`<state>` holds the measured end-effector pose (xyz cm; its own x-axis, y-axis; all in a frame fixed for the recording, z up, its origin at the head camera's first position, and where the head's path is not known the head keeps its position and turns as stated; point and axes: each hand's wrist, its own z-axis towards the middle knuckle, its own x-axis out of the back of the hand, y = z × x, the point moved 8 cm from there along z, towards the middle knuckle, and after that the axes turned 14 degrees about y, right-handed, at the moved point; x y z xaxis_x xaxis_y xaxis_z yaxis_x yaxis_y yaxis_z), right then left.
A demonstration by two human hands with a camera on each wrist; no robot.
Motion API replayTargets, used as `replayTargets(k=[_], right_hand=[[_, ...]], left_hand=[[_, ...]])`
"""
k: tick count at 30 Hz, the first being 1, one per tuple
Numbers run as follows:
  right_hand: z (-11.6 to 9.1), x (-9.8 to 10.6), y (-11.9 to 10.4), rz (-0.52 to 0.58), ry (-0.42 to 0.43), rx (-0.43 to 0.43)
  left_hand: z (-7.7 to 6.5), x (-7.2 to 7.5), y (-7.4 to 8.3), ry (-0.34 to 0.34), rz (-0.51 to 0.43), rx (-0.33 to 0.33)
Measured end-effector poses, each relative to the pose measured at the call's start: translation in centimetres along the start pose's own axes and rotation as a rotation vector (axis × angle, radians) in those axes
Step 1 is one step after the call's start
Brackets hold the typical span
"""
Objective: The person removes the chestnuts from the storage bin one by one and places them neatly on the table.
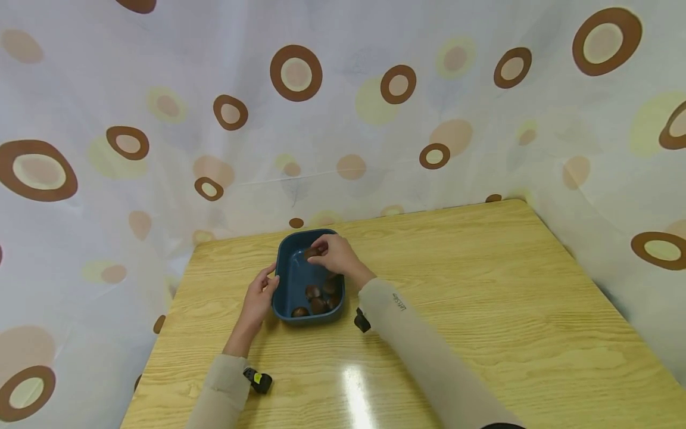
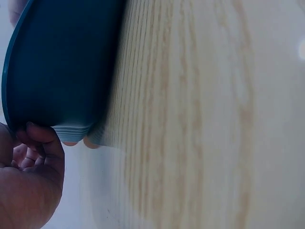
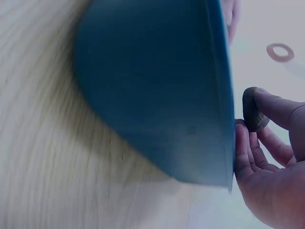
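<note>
A dark blue plastic bin sits near the table's back left. Several glossy brown chestnuts lie in the end of it closer to me. My left hand grips the bin's left rim; in the left wrist view its curled fingers are at the bin's edge. Above the far part of the bin, my right hand pinches one chestnut between thumb and fingers. From the right wrist, the bin's side wall fills much of the view, and that chestnut shows just beyond the rim.
The wood-grain table extends to the right of the bin and toward me. A pale cloth with brown and yellow circles hangs behind the table and along its sides. Black wrist cameras are strapped by both sleeves.
</note>
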<state>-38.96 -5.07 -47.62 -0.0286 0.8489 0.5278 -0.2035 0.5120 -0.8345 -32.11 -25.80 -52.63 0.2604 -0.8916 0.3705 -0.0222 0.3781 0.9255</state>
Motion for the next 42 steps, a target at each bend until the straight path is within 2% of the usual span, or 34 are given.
replayTargets(k=[7,11,15,22,24,28,36,42], right_hand=[[0.1,3.3,2.1,0.031,0.016,-0.046],[0.2,4.9,3.5,0.05,0.024,-0.068],[0.5,6.5,4.8,0.077,0.045,-0.104],[0.7,8.9,7.6,0.073,0.095,-0.17],[0.6,9.3,8.3,0.066,0.101,-0.187],[0.5,9.9,9.4,0.044,0.117,-0.208],[0.1,9.8,10.9,0.036,0.145,-0.249],[-0.9,9.0,12.4,0.102,0.115,-0.33]], left_hand=[[-1.6,0.0,3.5,-0.044,-0.001,0.033],[-1.9,0.3,4.0,-0.04,0.012,0.036],[-1.6,0.6,3.4,-0.035,0.017,0.044],[-0.1,0.2,0.1,-0.018,-0.009,0.045],[0.1,0.1,-0.2,-0.01,-0.014,0.032],[0.1,0.0,-0.3,-0.008,-0.018,0.011],[-0.1,0.2,0.0,-0.007,-0.008,0.01],[-0.2,0.2,0.2,-0.019,-0.005,0.01]])
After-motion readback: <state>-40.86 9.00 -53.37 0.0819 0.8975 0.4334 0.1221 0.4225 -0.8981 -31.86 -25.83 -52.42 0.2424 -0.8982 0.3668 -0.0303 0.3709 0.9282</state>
